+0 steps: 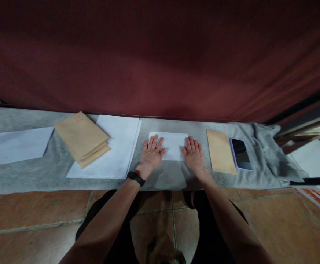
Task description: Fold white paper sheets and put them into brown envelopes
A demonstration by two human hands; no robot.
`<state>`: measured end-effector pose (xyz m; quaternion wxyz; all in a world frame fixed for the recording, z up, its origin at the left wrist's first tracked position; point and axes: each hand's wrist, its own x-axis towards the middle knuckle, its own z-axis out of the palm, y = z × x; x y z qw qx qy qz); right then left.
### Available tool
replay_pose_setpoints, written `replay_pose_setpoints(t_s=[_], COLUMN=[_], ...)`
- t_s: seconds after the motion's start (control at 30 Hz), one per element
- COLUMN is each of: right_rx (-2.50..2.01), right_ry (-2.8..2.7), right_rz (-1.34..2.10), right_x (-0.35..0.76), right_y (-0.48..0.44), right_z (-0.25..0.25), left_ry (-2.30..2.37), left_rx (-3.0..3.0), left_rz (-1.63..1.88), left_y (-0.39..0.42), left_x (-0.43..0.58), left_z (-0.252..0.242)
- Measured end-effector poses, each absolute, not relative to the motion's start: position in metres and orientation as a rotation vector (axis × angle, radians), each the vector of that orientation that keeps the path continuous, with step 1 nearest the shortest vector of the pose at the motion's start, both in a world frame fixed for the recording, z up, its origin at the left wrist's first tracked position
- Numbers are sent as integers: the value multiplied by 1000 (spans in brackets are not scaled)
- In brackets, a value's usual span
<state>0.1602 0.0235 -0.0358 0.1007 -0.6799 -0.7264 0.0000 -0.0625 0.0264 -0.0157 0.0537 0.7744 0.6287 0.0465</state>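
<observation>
A small white sheet of paper [173,146], perhaps folded, lies flat on the grey cloth in front of me. On its left end rests my left hand [152,152], fingers spread and palm down, a black band [136,178] around the wrist. My right hand [193,152] lies flat over the right end, fingers stretched out. Neither hand grips anything. Just right of my right hand is a single brown envelope [221,151]. To the left, a stack of brown envelopes [81,137] partly covers a pile of large white sheets [118,150].
The grey cloth [173,178] covers a narrow bench against a dark red curtain [160,73]. A phone [241,154] lies beyond the single envelope, near bunched cloth. Another white paper [17,146] is at the far left. Tiled floor [39,209] shows below.
</observation>
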Motion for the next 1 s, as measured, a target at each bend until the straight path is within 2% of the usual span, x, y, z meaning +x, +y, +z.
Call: replay_pose_setpoints(t_s=[0.37, 0.73, 1.0], right_rx=[-2109, -1741, -1857], right_ry=[-1956, -2264, -2213], right_rz=[74, 280, 148], right_x=[167, 121, 125], right_y=[25, 17, 19], right_z=[-10, -21, -25], left_ry=[2017, 1777, 1867], left_rx=[2330, 2443, 2389], left_rz=[127, 265, 238], left_y=[30, 29, 36], left_x=[-65, -35, -28], left_z=[-18, -17, -21])
